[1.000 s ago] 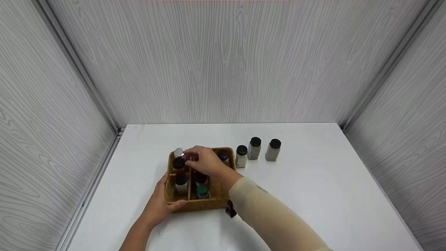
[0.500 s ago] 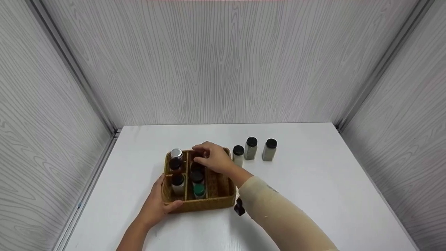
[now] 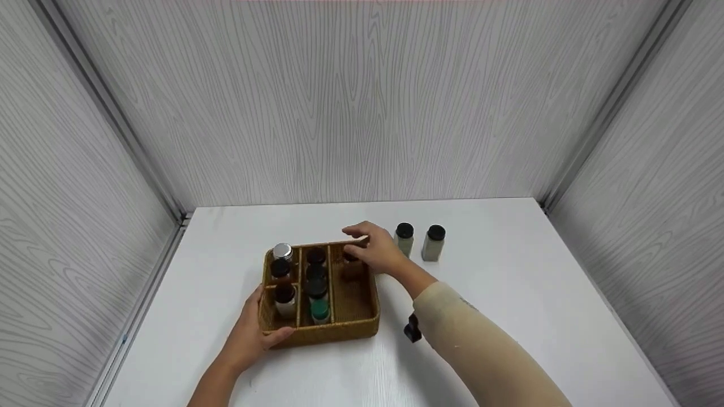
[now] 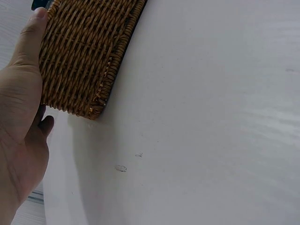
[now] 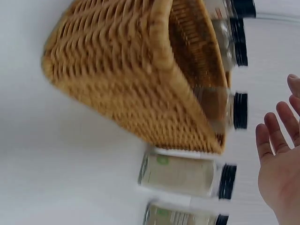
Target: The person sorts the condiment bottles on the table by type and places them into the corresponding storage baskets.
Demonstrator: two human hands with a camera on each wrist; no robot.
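A brown wicker basket (image 3: 317,336) with compartments stands on the table, holding several spice jars. My left hand (image 3: 249,333) grips its near left corner, thumb on the front rim; the left wrist view shows this hand (image 4: 23,89) against the woven side. My right hand (image 3: 376,249) hovers at the back of the right compartment, over a black-capped jar (image 3: 352,265). In the right wrist view the right hand (image 5: 283,159) has its fingers extended, apart from the jar caps. A silver-capped jar (image 3: 283,252) sits back left, a green-capped jar (image 3: 320,311) front middle.
Right of the basket, two black-capped jars of pale contents, one (image 3: 404,238) and another (image 3: 434,243), stand upright on the white table (image 3: 481,282). Grey wood-patterned panels (image 3: 362,113) enclose the table at the back and sides.
My right hand has moved right, from over the left compartments across the middle to the right compartment, uncovering the middle jars. My left hand stays on the basket corner. The head view shifts slightly.
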